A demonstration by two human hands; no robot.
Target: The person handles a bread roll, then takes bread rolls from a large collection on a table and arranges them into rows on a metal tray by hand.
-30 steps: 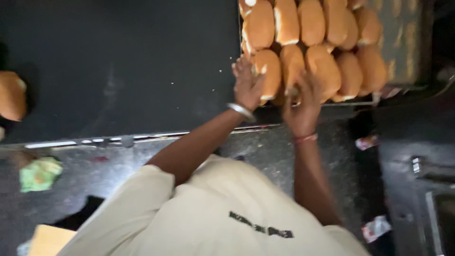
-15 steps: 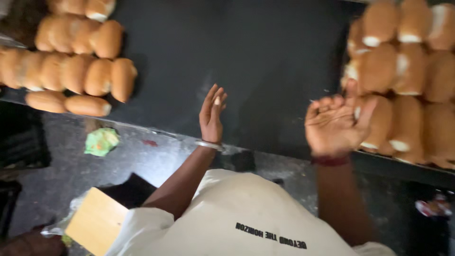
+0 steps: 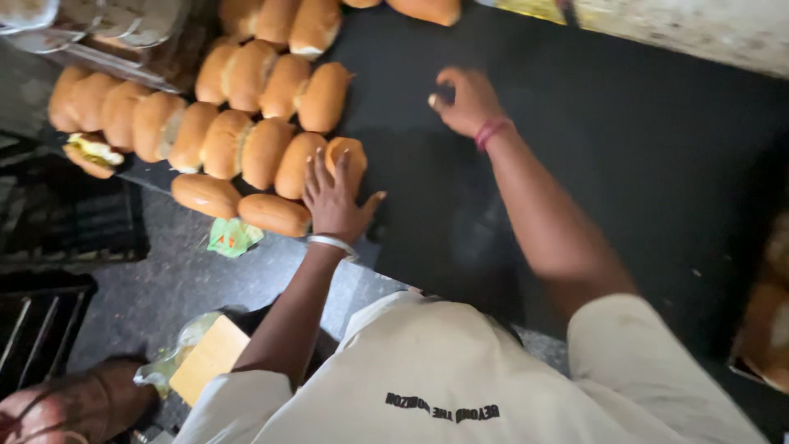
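Observation:
Rows of golden-brown buns (image 3: 238,140) lie on a black flat griddle (image 3: 625,164). My left hand (image 3: 333,201), with a silver bangle on the wrist, rests flat with its fingers spread on the end bun (image 3: 347,152) of the near row. My right hand (image 3: 464,103), with a red thread on the wrist, hovers over bare black surface to the right of the buns. Its fingers are curled in and nothing shows inside them. My cream shirt fills the bottom of the view.
One split bun with filling (image 3: 92,154) sits at the left end. More buns (image 3: 764,321) are at the right edge. A green wrapper (image 3: 233,237), a tan block (image 3: 209,358) and a black crate (image 3: 57,222) are on the grey floor. Stacked plates (image 3: 107,20) are at top left.
The view swung from the right batch of buns to the left batch. My left hand came down onto a bun, and my right hand left the right buns and reached over the bare griddle.

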